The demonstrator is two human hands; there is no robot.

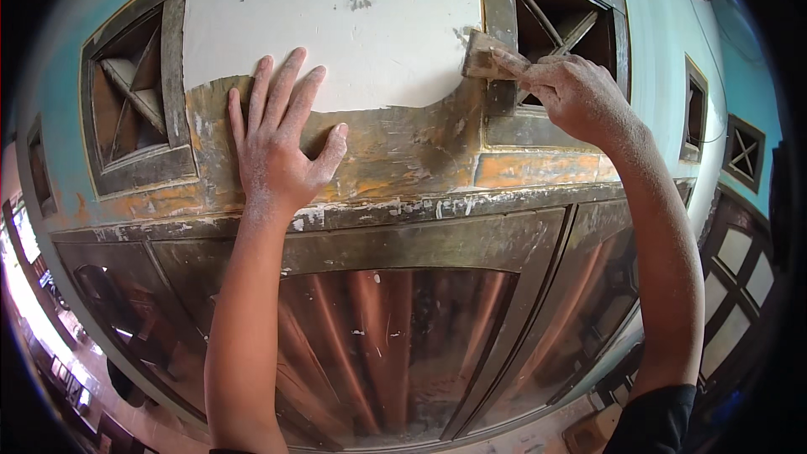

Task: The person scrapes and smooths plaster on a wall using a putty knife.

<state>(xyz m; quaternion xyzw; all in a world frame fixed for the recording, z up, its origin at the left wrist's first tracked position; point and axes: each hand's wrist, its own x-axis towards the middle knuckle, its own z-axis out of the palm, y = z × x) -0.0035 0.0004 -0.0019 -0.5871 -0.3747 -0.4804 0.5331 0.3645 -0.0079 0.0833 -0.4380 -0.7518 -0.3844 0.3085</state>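
Observation:
My right hand (576, 94), dusty with white powder, grips a scraper (486, 55) with a wide flat blade. The blade rests at the right edge of a white coated wall patch (370, 34), beside the dark wooden frame of a vent opening (580, 29). My left hand (282, 139) lies flat with fingers spread, its fingertips on the lower edge of the white patch and its palm over bare brown wall (395, 147). Pale dust covers its fingers and wrist too.
Another vent opening (134, 88) with crossed slats sits at the left. Below runs a paint-spotted wooden beam (420, 208), above glazed panels with reddish curtains (378, 328) behind them. Turquoise wall and smaller vents (744, 151) show at the right.

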